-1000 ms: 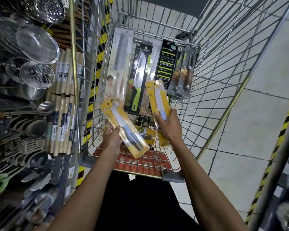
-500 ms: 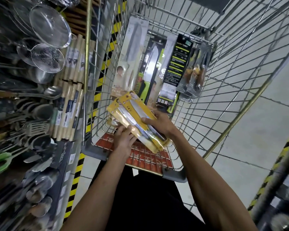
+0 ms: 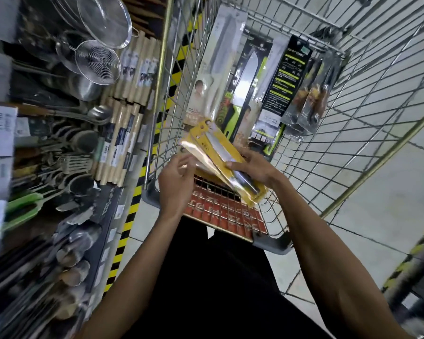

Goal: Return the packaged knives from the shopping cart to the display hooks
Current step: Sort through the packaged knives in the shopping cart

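Note:
Two yellow knife packs [image 3: 219, 152] lie stacked over the near end of the wire shopping cart [image 3: 353, 123]. My right hand [image 3: 255, 168] grips the stack from the right, thumb on top. My left hand [image 3: 174, 184] is at the stack's left edge, fingertips pinching the shiny lower pack. Further knife packs lean against the cart's far wall: a tall white pack [image 3: 217, 67], a green-handled knife pack [image 3: 249, 77], a black pack [image 3: 289, 77] and dark clear packs [image 3: 311, 96]. No display hooks for knives are visible.
Shelving on the left carries wire strainers [image 3: 97, 61], rolling pins [image 3: 130, 111], ladles and spoons [image 3: 74, 243]. A red panel [image 3: 227, 215] lines the cart's near end. Yellow-black tape [image 3: 123, 231] marks the floor beside the shelf. Tiled floor lies to the right.
The two yellow packs, held apart one per hand a second ago, have come together into one stack. My right hand now grips the stack and my left hand has slid to its left edge.

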